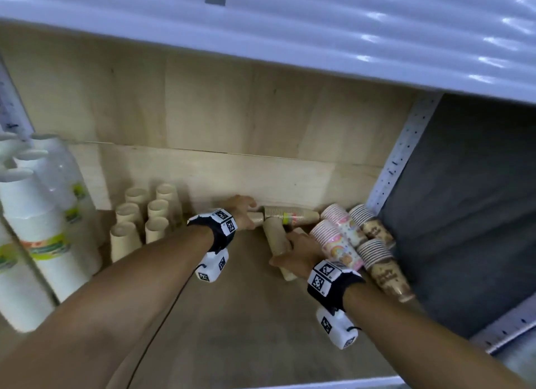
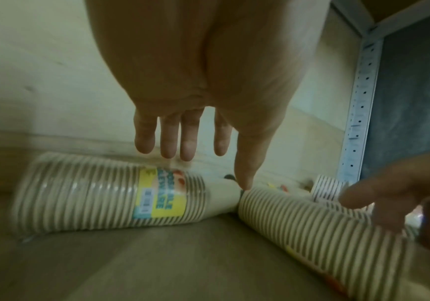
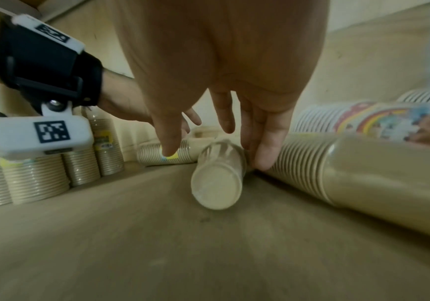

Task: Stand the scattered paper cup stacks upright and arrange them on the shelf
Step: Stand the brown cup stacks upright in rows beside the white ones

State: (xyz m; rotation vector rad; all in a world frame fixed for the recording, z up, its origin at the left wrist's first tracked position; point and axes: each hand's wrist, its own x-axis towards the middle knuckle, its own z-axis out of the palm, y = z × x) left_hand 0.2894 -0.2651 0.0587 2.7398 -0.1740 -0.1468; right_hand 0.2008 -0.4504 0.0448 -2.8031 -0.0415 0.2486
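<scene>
Currently both hands are reaching, fingers spread, for fallen cup stacks: left hand (image 1: 243, 211) over the labelled stack (image 2: 111, 195), right hand (image 1: 295, 253) straddling the plain stack (image 3: 217, 177). Next: grip and upend each.

I see bare shelf (image 1: 232, 316) board in front; upright cup stacks (image 1: 139, 217) block the left, toppled stacks (image 1: 348, 237) the right.
</scene>
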